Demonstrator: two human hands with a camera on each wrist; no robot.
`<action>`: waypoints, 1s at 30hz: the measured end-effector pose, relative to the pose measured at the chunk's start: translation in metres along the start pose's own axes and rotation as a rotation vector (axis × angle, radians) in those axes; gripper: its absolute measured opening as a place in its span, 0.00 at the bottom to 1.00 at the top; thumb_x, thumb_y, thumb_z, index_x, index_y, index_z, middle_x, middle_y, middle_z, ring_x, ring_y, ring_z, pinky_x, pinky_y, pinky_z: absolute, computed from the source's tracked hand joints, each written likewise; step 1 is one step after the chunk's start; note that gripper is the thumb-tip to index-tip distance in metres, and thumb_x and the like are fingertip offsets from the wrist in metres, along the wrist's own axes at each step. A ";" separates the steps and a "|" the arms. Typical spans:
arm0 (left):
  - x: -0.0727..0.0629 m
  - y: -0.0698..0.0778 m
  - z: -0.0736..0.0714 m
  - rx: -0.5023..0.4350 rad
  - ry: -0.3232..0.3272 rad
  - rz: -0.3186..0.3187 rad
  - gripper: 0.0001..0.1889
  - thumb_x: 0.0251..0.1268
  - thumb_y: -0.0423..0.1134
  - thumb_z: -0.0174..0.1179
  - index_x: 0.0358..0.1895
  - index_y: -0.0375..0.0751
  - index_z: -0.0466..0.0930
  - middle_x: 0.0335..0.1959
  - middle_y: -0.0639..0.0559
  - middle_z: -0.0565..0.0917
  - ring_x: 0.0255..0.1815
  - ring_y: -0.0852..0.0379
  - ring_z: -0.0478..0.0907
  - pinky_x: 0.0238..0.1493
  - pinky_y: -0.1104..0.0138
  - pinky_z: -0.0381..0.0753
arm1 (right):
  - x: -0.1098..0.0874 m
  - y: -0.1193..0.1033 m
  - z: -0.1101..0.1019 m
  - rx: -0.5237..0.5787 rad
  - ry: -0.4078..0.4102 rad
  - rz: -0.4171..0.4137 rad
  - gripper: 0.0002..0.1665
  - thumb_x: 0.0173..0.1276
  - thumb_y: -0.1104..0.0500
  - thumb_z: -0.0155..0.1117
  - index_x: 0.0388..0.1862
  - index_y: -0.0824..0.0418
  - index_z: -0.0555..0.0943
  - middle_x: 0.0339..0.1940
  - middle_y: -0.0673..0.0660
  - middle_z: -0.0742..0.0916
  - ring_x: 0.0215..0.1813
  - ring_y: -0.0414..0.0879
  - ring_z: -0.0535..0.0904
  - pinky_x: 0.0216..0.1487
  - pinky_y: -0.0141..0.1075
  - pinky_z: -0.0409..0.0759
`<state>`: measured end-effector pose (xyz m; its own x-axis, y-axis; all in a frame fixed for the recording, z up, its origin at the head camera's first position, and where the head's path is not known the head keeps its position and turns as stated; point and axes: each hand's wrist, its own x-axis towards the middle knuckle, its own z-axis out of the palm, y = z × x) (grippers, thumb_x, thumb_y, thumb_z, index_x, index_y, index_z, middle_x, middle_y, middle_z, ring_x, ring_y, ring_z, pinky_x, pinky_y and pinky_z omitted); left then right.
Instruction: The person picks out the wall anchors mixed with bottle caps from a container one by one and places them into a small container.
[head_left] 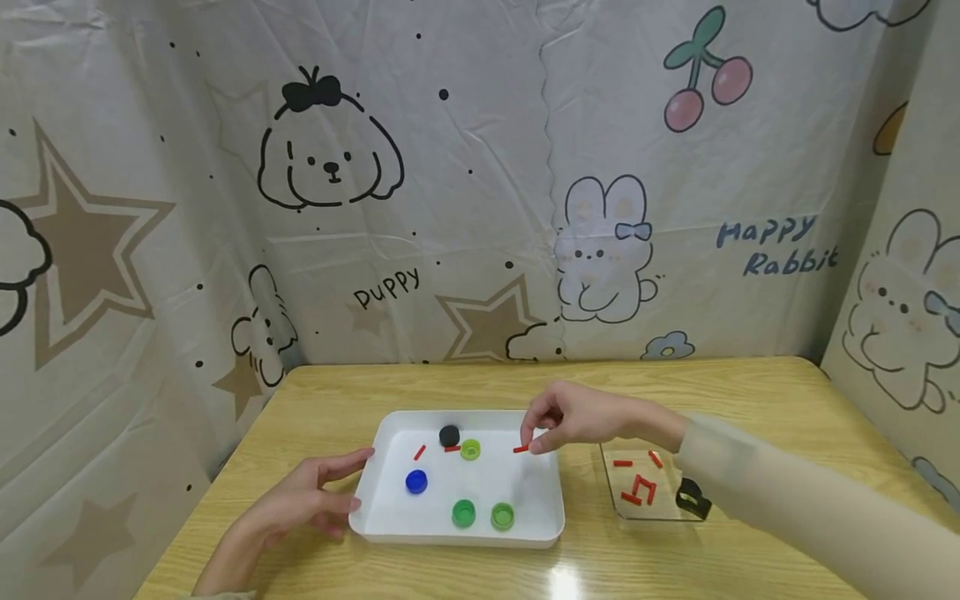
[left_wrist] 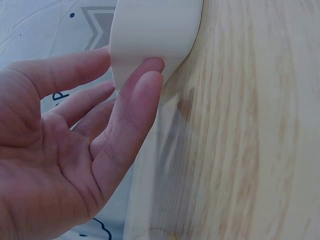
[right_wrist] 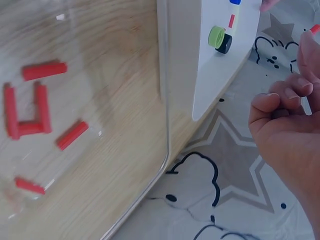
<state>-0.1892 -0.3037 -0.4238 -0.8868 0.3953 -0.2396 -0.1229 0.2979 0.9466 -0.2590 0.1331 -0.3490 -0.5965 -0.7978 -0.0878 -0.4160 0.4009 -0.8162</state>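
My right hand (head_left: 573, 412) pinches a short red stick (head_left: 520, 450) between thumb and fingertips, over the right part of a white tray (head_left: 405, 529). In the right wrist view the stick's end (right_wrist: 315, 28) shows at the fingertips. My left hand (head_left: 303, 496) touches the tray's left end with extended fingers, which lie against its outer wall (left_wrist: 155, 30) in the left wrist view. Inside the tray are a blue cap (head_left: 416, 481), a black cap (head_left: 449, 436), a yellow-green cap (head_left: 470, 450), a green cap (head_left: 463, 513), a light green cap (head_left: 502, 517) and two red sticks (head_left: 420, 452).
Right of the tray stands a clear box (head_left: 622, 510) with several red sticks (right_wrist: 45, 71) in it. A black object (head_left: 692, 498) sits at its right side, under the right sleeve (head_left: 795, 500). The wooden table (head_left: 360, 387) backs onto a printed curtain (head_left: 480, 208).
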 end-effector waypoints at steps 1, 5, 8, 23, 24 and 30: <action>0.000 0.000 0.000 0.000 -0.001 0.000 0.42 0.67 0.29 0.69 0.82 0.32 0.58 0.81 0.24 0.54 0.34 0.40 0.86 0.32 0.51 0.91 | -0.004 0.000 -0.001 0.002 0.008 0.007 0.04 0.71 0.63 0.74 0.39 0.55 0.91 0.24 0.47 0.76 0.29 0.41 0.64 0.33 0.30 0.65; 0.000 0.000 0.000 0.000 -0.002 0.001 0.42 0.67 0.29 0.69 0.82 0.32 0.58 0.81 0.23 0.53 0.35 0.40 0.86 0.31 0.52 0.91 | -0.020 0.003 -0.006 0.001 0.045 0.020 0.04 0.71 0.63 0.74 0.39 0.54 0.91 0.25 0.48 0.75 0.30 0.42 0.65 0.33 0.31 0.67; 0.000 -0.001 -0.001 -0.004 -0.004 0.002 0.42 0.67 0.29 0.69 0.82 0.31 0.58 0.81 0.23 0.53 0.36 0.40 0.86 0.32 0.52 0.91 | -0.032 0.006 -0.010 0.004 0.061 -0.001 0.03 0.71 0.63 0.74 0.39 0.55 0.91 0.25 0.49 0.73 0.30 0.42 0.65 0.33 0.30 0.66; 0.000 -0.002 -0.001 -0.013 -0.010 0.003 0.42 0.68 0.29 0.68 0.82 0.32 0.58 0.81 0.24 0.53 0.36 0.40 0.86 0.32 0.52 0.91 | -0.090 0.031 -0.024 0.034 0.126 -0.024 0.02 0.73 0.65 0.70 0.41 0.61 0.88 0.24 0.49 0.71 0.26 0.37 0.63 0.27 0.30 0.65; 0.000 -0.002 -0.001 -0.011 -0.010 0.005 0.42 0.68 0.29 0.69 0.82 0.32 0.58 0.81 0.24 0.53 0.36 0.40 0.86 0.32 0.52 0.91 | -0.094 0.033 -0.025 0.032 0.132 -0.023 0.02 0.73 0.65 0.71 0.41 0.61 0.88 0.24 0.48 0.71 0.26 0.37 0.63 0.26 0.30 0.65; 0.000 -0.002 -0.001 -0.012 -0.014 0.011 0.42 0.68 0.29 0.69 0.82 0.31 0.57 0.81 0.24 0.53 0.38 0.40 0.86 0.32 0.52 0.91 | -0.108 0.046 -0.027 0.003 0.167 -0.005 0.02 0.73 0.65 0.71 0.41 0.60 0.88 0.24 0.49 0.74 0.26 0.37 0.63 0.25 0.31 0.65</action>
<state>-0.1893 -0.3054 -0.4252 -0.8815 0.4109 -0.2326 -0.1192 0.2829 0.9517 -0.2318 0.2501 -0.3614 -0.7004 -0.7137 0.0120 -0.4174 0.3958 -0.8180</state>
